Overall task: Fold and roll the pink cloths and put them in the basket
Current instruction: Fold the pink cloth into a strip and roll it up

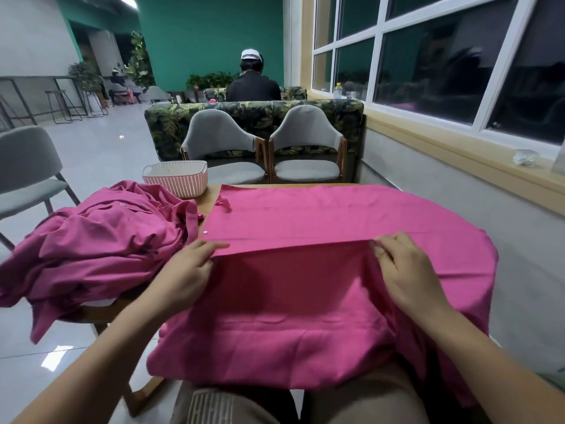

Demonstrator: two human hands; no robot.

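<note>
Pinching the folded edge of the spread pink cloth (305,215), the left hand (186,270) and right hand (403,270) grip at its 9 and 3 o'clock. A heap of pink cloths (101,240) lies at the table's (211,195) 9 o'clock, the basket (177,177) at 11.

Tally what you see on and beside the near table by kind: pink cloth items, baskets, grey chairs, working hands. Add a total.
Spread pink cloth: 1
Heap of pink cloths: 1 (cloths inside cannot be counted)
Basket: 1
Grey chairs: 3
Hands: 2, left hand and right hand, both pinching the spread cloth's folded edge
Total: 8
</note>
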